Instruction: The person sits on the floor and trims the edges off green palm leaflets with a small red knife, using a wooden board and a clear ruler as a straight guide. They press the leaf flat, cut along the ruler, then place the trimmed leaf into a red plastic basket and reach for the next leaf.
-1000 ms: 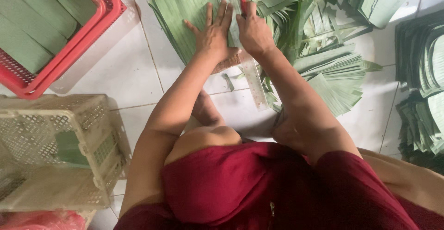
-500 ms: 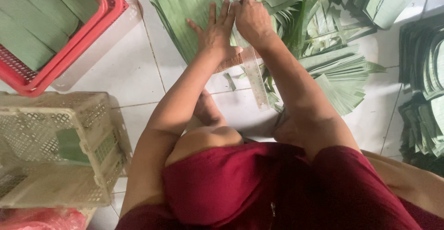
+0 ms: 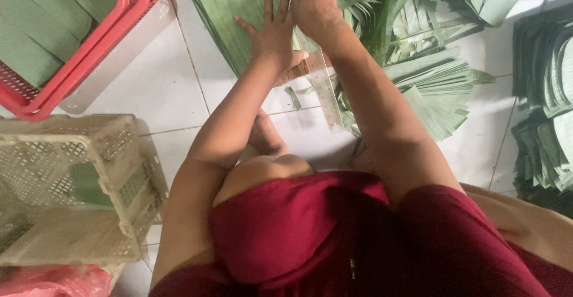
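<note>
Two baskets sit on the white tiled floor [image 3: 179,88] to the person's left: a red plastic basket [image 3: 119,31] at the far left corner, loaded with flat green leaf strips, and nearer in a cream lattice plastic basket [image 3: 119,154] lying tipped, one green scrap inside. A loose heap of trimmed green leaf pieces [image 3: 441,88] spreads to the right, and dark green leaf stacks [image 3: 546,94] line the floor's right edge. Nothing blocks the hands; the person's own forearms cross over the middle. The left hand [image 3: 274,34] lies flat, fingers spread wide, pressing the broad green banana leaf [image 3: 224,10] against the floor at the far edge. The right hand [image 3: 316,7] sits just beside it, fingers curled down on one clear plastic ruler [image 3: 322,85] that runs back toward the knees. Compared with half a second ago, both hands are in almost the same spot, the leaf unmoved.
</note>
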